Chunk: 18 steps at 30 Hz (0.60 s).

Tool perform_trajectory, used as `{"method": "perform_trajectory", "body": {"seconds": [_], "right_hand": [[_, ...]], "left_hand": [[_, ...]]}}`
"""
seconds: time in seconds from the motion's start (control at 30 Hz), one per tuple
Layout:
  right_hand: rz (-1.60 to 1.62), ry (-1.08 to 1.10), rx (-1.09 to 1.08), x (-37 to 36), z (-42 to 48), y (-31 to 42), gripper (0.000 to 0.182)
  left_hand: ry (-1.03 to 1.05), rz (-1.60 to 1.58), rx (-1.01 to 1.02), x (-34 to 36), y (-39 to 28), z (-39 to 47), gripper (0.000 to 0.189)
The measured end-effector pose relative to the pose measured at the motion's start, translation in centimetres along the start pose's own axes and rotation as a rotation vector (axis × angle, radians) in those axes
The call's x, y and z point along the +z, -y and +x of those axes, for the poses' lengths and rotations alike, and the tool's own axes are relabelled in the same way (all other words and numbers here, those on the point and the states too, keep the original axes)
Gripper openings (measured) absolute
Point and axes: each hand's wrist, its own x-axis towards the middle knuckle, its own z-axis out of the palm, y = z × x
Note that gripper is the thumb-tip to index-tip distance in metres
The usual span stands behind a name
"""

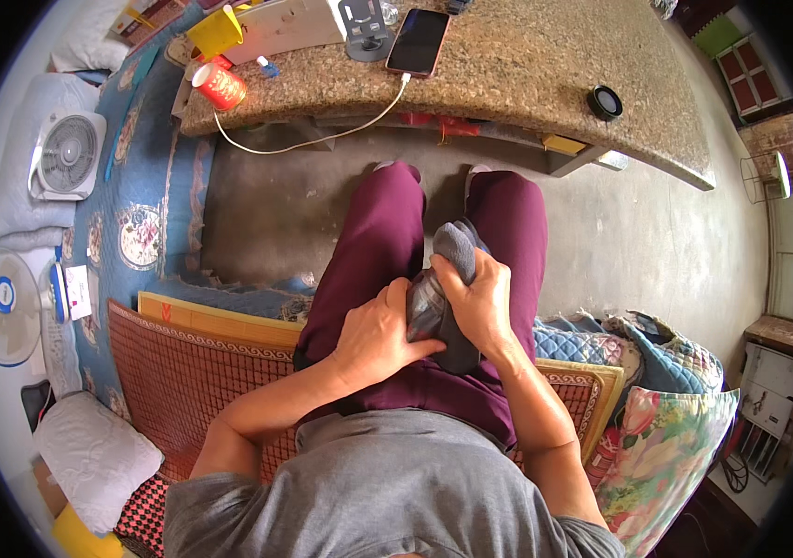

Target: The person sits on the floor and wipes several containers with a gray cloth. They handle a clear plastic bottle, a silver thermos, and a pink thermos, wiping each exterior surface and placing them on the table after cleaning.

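A grey sock-like cloth bundle [461, 345] with a plaid-patterned part is held above my lap, between my thighs. My right hand [478, 293] grips its upper part, thumb pressed on the grey fabric and fingers behind it. At its left side, my left hand [379, 335] touches the plaid part, with the thumb stretched across the lower front; the curled fingertips are partly hidden. Whether the bundle is one piece or a pair cannot be told. Beneath it are my thighs in maroon trousers [382, 244].
Ahead stands a granite-topped table [508, 70] bearing a phone [418, 42] on a white cable, a red paper cup [220, 87] and a round black-rimmed item [605, 102]. Two fans [68, 153] are at the left. A floral cushion [668, 453] lies at the right.
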Motion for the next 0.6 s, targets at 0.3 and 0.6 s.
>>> {"method": "perform_trajectory", "body": {"seconds": [0.3,0.6], "right_hand": [[0.366,0.168,-0.301,-0.5,-0.2,0.2,0.018],[0.128,0.087,0.025,0.3,-0.2,0.1,0.027]], "left_hand": [[0.882,-1.272,-0.093,0.0,6.9,2.1,0.068],[0.126,-0.355,0.036,-0.9,2.8,0.0,0.069]]}}
